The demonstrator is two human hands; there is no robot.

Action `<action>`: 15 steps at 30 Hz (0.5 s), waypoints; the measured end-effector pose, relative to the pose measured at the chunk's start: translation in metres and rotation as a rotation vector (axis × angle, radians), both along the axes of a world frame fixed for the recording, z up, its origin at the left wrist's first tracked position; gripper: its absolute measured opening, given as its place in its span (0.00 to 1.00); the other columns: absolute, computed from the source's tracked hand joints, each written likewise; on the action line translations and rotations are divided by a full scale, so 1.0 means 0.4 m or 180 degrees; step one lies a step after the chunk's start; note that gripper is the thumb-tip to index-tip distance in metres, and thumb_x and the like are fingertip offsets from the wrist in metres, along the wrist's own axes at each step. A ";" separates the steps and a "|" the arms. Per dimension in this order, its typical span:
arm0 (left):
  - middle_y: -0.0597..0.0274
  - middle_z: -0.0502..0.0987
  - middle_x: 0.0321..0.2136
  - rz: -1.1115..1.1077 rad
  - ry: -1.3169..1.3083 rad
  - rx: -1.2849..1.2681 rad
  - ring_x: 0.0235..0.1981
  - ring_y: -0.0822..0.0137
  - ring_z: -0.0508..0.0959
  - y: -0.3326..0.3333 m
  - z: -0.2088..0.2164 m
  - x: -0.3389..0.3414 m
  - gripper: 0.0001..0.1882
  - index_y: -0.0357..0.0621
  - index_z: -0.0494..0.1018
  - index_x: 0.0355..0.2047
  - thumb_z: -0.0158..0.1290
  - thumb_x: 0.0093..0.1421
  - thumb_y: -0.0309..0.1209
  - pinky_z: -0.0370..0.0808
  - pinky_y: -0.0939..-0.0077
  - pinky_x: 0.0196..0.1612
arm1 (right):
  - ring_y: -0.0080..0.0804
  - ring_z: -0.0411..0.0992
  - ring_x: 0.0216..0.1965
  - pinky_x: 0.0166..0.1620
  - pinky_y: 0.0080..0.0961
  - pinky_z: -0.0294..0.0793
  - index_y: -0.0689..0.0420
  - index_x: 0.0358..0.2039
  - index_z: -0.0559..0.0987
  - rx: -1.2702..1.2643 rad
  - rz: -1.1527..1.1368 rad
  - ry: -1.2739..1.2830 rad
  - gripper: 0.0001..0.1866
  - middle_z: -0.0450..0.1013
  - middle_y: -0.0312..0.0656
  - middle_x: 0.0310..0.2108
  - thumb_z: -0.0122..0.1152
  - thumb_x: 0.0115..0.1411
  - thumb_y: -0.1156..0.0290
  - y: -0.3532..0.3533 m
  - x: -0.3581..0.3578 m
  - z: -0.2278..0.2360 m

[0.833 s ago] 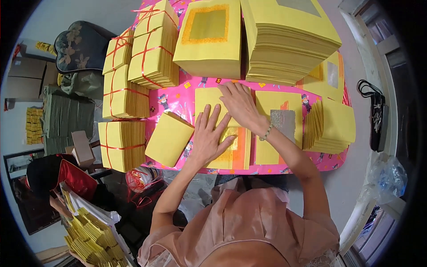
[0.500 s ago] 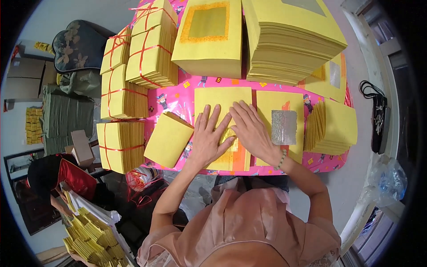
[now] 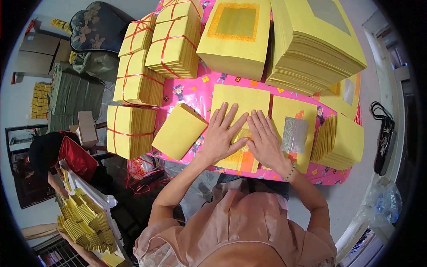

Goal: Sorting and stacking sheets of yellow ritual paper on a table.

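A yellow paper sheet (image 3: 240, 98) lies in front of me, with a gold foil patch (image 3: 240, 141) and an orange band partly covered by my hands. My left hand (image 3: 224, 135) rests flat on the sheet, its fingers spread and its thumb reaching toward the right hand. Beside it, my right hand (image 3: 267, 141) is laid flat over the sheet's right edge, fingers stretched out, a beaded bracelet on the wrist. Just to the right is another yellow sheet (image 3: 284, 107) bearing a silver foil patch (image 3: 295, 135). Both hands hold nothing.
A folded yellow paper bundle (image 3: 179, 133) lies left of my hands. Red-tied bundles (image 3: 133, 129) stand farther left, tall paper stacks (image 3: 316, 62) behind, fanned folded paper (image 3: 340, 140) at right. Pink patterned cloth (image 3: 187, 91) covers the table. At lower left, a person (image 3: 58, 153) handles yellow bundles.
The whole view has shifted and tilted a little. My right hand has slid toward the sheet's right edge, and its fingers point straighter ahead. My left hand stays flat on the sheet.
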State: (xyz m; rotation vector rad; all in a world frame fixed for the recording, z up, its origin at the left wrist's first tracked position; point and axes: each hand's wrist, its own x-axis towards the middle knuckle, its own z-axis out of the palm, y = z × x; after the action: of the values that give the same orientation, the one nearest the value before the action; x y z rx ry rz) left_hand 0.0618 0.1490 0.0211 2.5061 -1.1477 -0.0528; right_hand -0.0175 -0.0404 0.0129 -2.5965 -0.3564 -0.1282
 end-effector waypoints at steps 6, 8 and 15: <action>0.49 0.53 0.70 0.0005 0.0065 0.0005 0.71 0.40 0.49 -0.001 0.005 -0.003 0.37 0.58 0.61 0.67 0.51 0.61 0.55 0.50 0.44 0.69 | 0.55 0.42 0.73 0.72 0.50 0.41 0.61 0.70 0.54 0.0080 0.0153 0.0195 0.42 0.47 0.55 0.71 0.57 0.61 0.55 -0.012 -0.007 0.015; 0.49 0.52 0.70 -0.0007 0.0087 0.0011 0.71 0.40 0.49 0.000 0.005 -0.003 0.37 0.57 0.61 0.68 0.51 0.61 0.55 0.50 0.44 0.69 | 0.55 0.41 0.73 0.72 0.51 0.40 0.58 0.70 0.54 0.0036 0.0201 0.0210 0.42 0.46 0.55 0.72 0.56 0.61 0.53 -0.016 -0.007 0.014; 0.47 0.51 0.70 -0.0091 0.0137 0.0102 0.71 0.42 0.48 0.006 0.008 0.009 0.42 0.50 0.56 0.70 0.51 0.61 0.57 0.49 0.47 0.70 | 0.51 0.42 0.73 0.71 0.59 0.37 0.50 0.71 0.54 -0.0208 0.0333 0.0417 0.42 0.47 0.49 0.72 0.56 0.61 0.48 -0.027 0.000 0.028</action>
State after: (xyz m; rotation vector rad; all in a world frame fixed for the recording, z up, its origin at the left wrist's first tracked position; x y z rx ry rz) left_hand 0.0655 0.1515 0.0244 2.5040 -1.1742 -0.1333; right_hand -0.0176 -0.0512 0.0240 -2.6273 -0.4544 0.0910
